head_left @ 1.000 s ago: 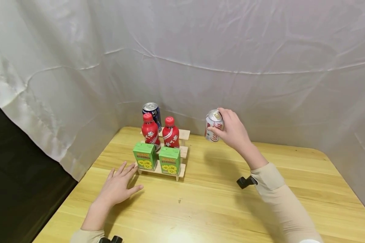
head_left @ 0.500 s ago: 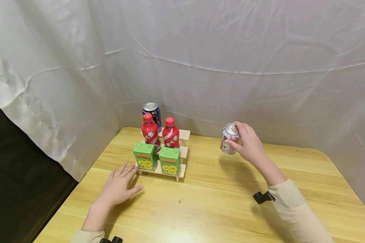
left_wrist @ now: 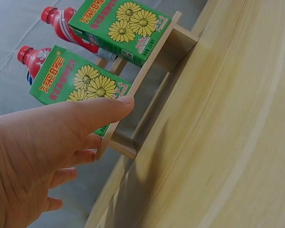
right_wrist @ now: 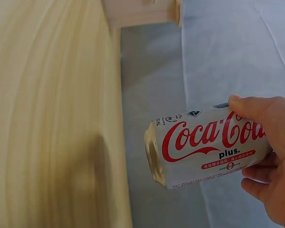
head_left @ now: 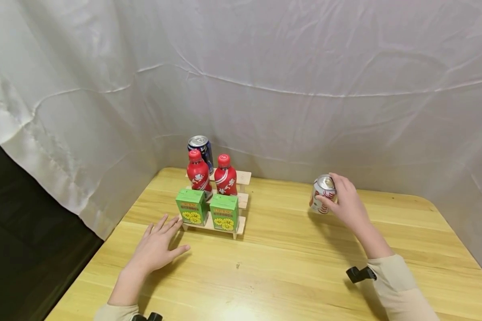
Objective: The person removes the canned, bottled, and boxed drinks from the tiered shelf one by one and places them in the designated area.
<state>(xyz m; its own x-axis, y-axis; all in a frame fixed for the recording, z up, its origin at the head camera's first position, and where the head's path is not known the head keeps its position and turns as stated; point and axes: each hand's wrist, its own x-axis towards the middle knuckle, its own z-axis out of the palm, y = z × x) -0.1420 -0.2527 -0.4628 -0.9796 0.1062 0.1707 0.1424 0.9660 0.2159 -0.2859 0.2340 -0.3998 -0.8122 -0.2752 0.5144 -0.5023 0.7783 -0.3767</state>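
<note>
My right hand [head_left: 347,203] grips a white Coca-Cola can [head_left: 321,196] near its top, thumb on one side and fingers on the other. In the right wrist view the can [right_wrist: 209,147] appears a little off the wooden table. My left hand [head_left: 154,249] has its fingers spread, fingertips at the left front corner of a small three-tier wooden rack [head_left: 241,225]. Two green drink cartons [head_left: 192,207] with yellow flowers stand on its lowest tier. Behind them are two red bottles [head_left: 226,178] on the middle tier. A dark blue can [head_left: 201,149] stands on the top tier, partly hidden by a bottle.
The wooden table [head_left: 265,276] carries the rack at its back left. A grey-white curtain [head_left: 305,89] hangs behind and along the sides. Black cloth [head_left: 28,240] lies at the far left, beyond the table edge.
My right hand has carried the white Coca-Cola can rightward and down, away from the rack and closer to the table. The left hand and the rack have stayed put.
</note>
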